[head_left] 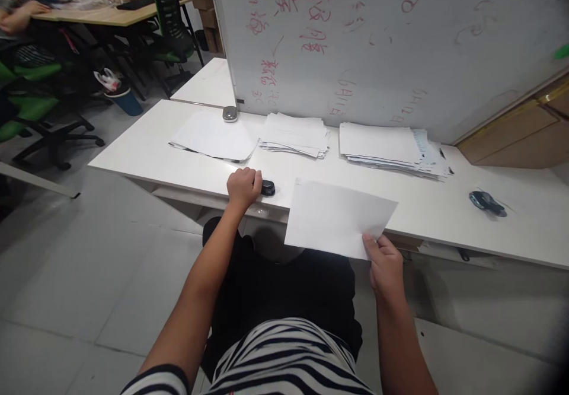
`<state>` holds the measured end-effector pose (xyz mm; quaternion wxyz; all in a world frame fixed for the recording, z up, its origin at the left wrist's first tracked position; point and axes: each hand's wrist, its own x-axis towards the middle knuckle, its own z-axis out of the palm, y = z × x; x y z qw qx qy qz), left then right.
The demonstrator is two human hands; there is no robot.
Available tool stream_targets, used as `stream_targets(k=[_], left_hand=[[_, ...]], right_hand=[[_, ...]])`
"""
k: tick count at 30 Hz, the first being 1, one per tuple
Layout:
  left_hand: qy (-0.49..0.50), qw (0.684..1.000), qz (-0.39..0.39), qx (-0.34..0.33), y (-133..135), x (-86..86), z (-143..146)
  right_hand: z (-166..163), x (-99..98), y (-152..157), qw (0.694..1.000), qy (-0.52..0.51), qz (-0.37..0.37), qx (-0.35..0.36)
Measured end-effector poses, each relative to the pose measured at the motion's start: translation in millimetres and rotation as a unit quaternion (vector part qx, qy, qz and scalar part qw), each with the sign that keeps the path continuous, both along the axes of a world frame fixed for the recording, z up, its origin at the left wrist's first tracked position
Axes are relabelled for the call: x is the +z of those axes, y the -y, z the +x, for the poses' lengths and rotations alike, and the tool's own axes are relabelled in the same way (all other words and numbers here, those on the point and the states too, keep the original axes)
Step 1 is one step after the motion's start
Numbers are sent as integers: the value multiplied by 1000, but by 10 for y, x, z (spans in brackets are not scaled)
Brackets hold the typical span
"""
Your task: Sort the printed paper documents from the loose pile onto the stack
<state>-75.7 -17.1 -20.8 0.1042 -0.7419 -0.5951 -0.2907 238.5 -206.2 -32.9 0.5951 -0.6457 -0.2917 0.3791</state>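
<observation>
My left hand point(243, 186) is closed over a small black stapler point(267, 188) near the front edge of the white table point(146, 152). Only the stapler's right end shows past my fingers. My right hand point(386, 264) pinches the lower right corner of a blank white sheet of paper point(338, 218), which hangs partly over the table's front edge. Behind it lie two stacks of white paper point(296, 134) point(382, 146) and a loose sheet point(216, 137) at the left.
A whiteboard point(377, 39) with red writing stands along the table's back. A second black stapler point(486, 202) lies at the right, a small silver object point(230, 113) at the back left. Green office chairs point(171, 21) and a person at a desk point(18, 15) are far left.
</observation>
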Motion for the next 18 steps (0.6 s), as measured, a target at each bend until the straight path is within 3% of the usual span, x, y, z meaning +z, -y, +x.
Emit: stream_targets(k=[3, 5, 10, 13, 16, 18], left_hand=[[5, 1000, -5, -2, 1, 3, 1], [13, 1000, -13, -6, 1, 6, 1], [4, 1000, -15, -2, 4, 15, -2], [-6, 1000, -8, 4, 12, 17, -7], [-20, 1000, 4, 6, 18, 13, -12], [-26, 1000, 13, 3, 20, 7, -14]], right_hand=[[134, 91, -159, 999, 45, 6, 6], [337, 233, -426, 993, 119, 16, 1], [1109, 659, -1597, 962, 258, 54, -65], [1442, 797, -2238, 957, 282, 17, -69], [1414, 785, -2595, 923, 369, -31, -106], [1150, 681, -2712, 882, 458, 14, -107]])
